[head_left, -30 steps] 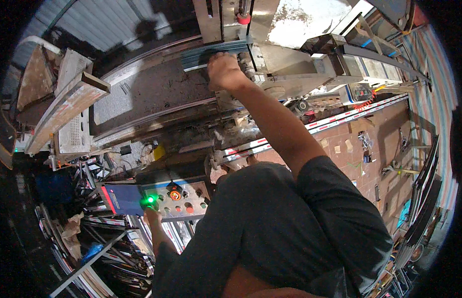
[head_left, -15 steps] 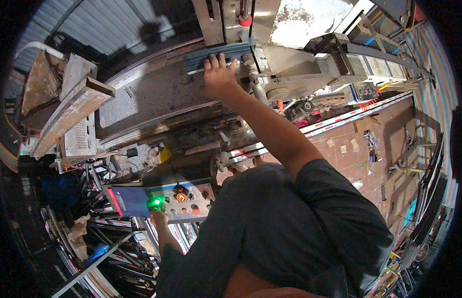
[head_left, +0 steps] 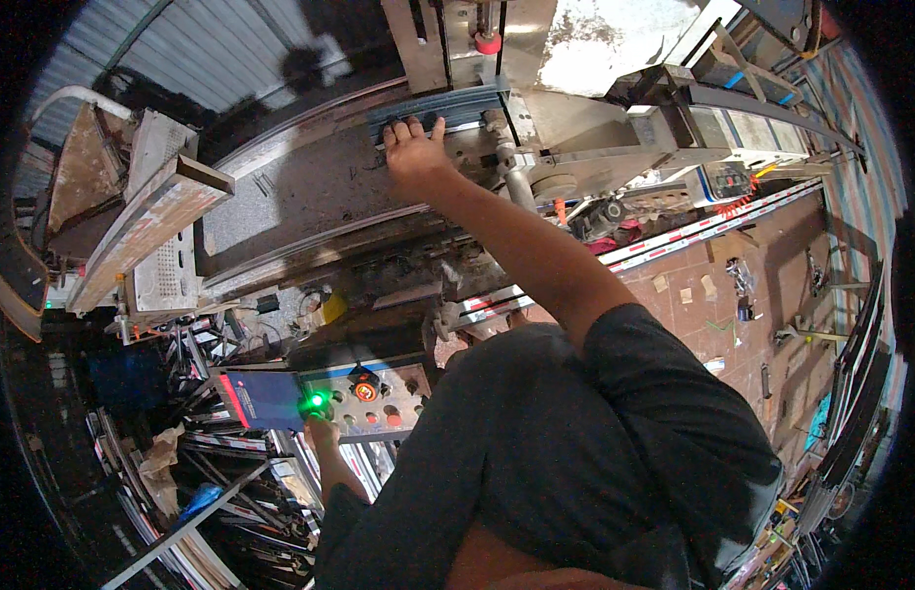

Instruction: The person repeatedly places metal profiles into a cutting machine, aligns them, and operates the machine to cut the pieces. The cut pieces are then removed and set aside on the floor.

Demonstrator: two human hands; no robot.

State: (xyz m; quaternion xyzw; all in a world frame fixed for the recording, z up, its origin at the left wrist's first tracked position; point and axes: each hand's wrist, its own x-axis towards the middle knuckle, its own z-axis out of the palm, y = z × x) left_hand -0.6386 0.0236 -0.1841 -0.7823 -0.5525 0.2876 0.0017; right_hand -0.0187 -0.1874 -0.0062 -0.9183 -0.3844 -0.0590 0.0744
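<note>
My right hand (head_left: 418, 163) lies palm down at the machine bed, its fingers apart and their tips touching the near edge of the grey-blue metal profiles (head_left: 440, 102). These profiles lie side by side, with their right end under the upright steel part of the machine. My left hand (head_left: 323, 433) is at the control panel (head_left: 414, 382), just below a glowing green button (head_left: 318, 400). Glare and the panel hide the fingertips of that hand. An orange-lit round dial (head_left: 364, 390) and a red button (head_left: 393, 417) sit further right on the panel.
A metal clamp cylinder (head_left: 514, 175) stands right of my right hand. A rectangular metal tube (head_left: 152, 231) juts up at the left. Offcut strips (head_left: 231, 501) are heaped below the panel. Red-and-white striped bars (head_left: 674, 236) run along the tiled floor (head_left: 693, 305) at right.
My right hand has shifted left and slightly nearer, along the edge of the profiles. My left hand stays by the green button. The whole view has moved slightly.
</note>
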